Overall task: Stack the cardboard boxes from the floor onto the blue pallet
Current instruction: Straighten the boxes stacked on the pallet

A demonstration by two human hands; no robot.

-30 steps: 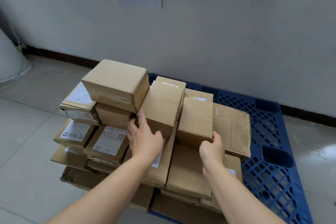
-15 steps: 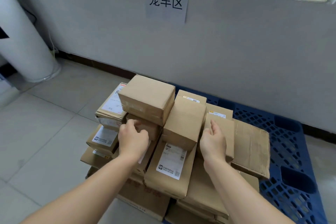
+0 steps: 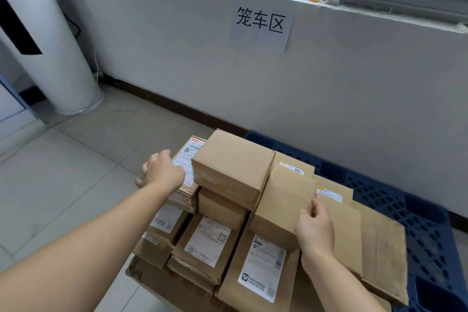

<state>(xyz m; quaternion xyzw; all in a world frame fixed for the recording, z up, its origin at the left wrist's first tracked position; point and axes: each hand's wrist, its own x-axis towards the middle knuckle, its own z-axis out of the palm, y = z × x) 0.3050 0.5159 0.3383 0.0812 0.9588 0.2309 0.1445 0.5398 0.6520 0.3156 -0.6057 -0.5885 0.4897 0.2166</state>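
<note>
Head view: with right grip [image 3: 315, 232] pinching the right edge of the tilted box [image 3: 281, 200] atop the stack on the blue pallet [image 3: 417, 210], bring slack, empty left grip [image 3: 162, 171] across from the labelled box [image 3: 188, 159], steady its left side, settle flat.

Both arms out fwd; left grip [image 3: 162, 170] loose & empty, fingers half-curled; right grip [image 3: 315, 230] curled on box [image 3: 281, 197] edge.

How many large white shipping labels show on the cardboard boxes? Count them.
4: top-left box beside the left hand, left lower box, middle box, long front box. Others may be hidden.
</note>
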